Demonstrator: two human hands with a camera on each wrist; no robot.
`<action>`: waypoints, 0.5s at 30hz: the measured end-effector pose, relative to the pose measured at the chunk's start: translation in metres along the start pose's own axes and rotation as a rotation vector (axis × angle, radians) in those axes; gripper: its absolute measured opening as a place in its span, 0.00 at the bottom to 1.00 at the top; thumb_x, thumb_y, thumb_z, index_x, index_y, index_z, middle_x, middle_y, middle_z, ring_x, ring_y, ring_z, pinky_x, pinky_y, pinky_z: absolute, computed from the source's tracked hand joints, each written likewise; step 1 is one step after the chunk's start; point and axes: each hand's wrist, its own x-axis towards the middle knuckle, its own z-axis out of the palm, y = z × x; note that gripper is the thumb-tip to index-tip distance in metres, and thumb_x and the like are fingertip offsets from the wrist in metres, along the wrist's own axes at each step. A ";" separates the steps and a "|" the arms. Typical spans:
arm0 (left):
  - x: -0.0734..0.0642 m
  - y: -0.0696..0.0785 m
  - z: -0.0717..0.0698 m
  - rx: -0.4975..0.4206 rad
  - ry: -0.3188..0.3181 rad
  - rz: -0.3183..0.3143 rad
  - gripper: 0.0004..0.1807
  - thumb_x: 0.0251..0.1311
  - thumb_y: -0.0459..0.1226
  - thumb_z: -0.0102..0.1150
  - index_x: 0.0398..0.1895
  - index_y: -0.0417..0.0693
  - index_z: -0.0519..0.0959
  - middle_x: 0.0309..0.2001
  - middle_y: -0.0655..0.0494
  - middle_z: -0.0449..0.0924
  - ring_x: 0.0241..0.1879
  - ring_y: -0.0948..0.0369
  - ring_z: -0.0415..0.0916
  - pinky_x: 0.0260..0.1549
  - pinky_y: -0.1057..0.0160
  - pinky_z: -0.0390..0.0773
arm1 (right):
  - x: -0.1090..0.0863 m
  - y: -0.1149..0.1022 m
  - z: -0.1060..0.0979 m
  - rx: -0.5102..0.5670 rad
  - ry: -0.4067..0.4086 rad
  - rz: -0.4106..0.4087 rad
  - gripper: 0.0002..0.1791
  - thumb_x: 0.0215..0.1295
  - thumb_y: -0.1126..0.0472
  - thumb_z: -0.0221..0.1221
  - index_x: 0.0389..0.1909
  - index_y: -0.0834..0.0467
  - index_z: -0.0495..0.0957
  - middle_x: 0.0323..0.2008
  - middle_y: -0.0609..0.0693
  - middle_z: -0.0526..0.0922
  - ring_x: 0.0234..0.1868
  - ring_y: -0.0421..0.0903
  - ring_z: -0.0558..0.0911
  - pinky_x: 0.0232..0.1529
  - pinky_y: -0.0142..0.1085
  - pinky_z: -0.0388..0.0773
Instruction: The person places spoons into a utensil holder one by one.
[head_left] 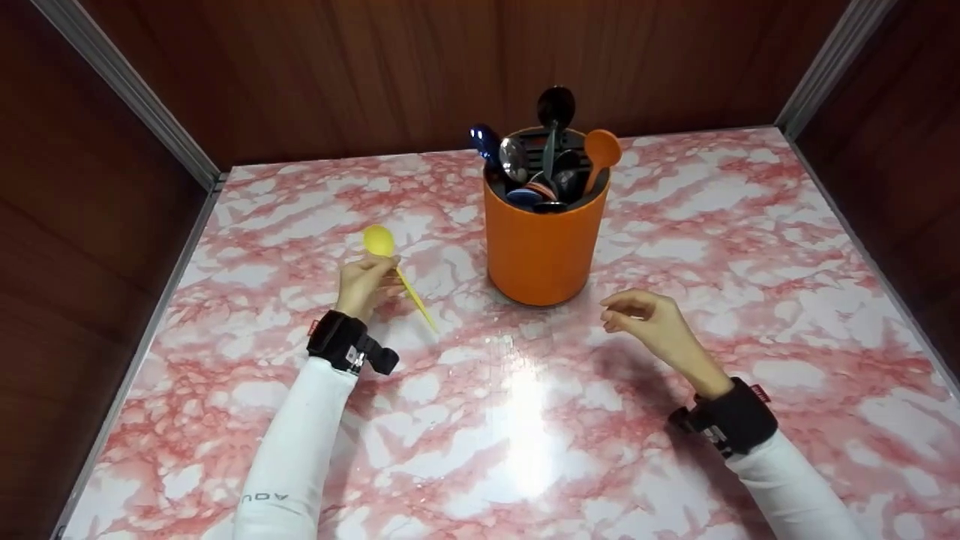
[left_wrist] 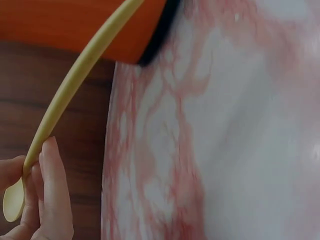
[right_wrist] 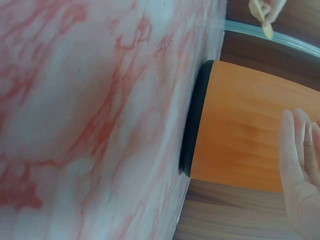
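Note:
My left hand [head_left: 367, 283] pinches a yellow spoon [head_left: 378, 241] near its bowl, left of an orange utensil holder [head_left: 544, 247]. The spoon's thin handle [left_wrist: 75, 75] slants away from the fingers toward the lower right in the head view. Thumb and fingertips meet just behind the bowl in the left wrist view. My right hand [head_left: 651, 321] is held in front and to the right of the holder, apart from it. Its fingers bend slightly with nothing between them. In the right wrist view its fingers [right_wrist: 290, 145] overlap the holder's orange side.
Several spoons and other utensils stand in the holder, among them an orange spoon [head_left: 602, 148], a black spoon [head_left: 556, 106] and a blue-ended one [head_left: 485, 142]. The table [head_left: 450, 465] is red-and-white marbled. Brown wood-look panels [head_left: 337, 82] enclose its back and sides.

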 end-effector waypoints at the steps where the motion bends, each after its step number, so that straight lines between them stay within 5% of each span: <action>1: -0.004 0.001 0.003 -0.005 -0.006 0.009 0.04 0.63 0.27 0.58 0.34 0.30 0.77 0.21 0.52 0.77 0.19 0.62 0.78 0.26 0.66 0.84 | 0.000 0.000 0.001 -0.002 -0.002 0.004 0.11 0.62 0.79 0.57 0.44 0.81 0.74 0.35 0.65 0.82 0.31 0.40 0.83 0.38 0.32 0.83; 15: -0.050 0.008 0.055 0.005 -0.149 0.211 0.02 0.61 0.23 0.57 0.33 0.27 0.76 0.24 0.49 0.78 0.21 0.61 0.79 0.25 0.65 0.84 | 0.005 -0.011 0.014 -0.020 -0.048 0.025 0.11 0.63 0.75 0.59 0.44 0.78 0.76 0.38 0.70 0.80 0.32 0.41 0.84 0.40 0.34 0.83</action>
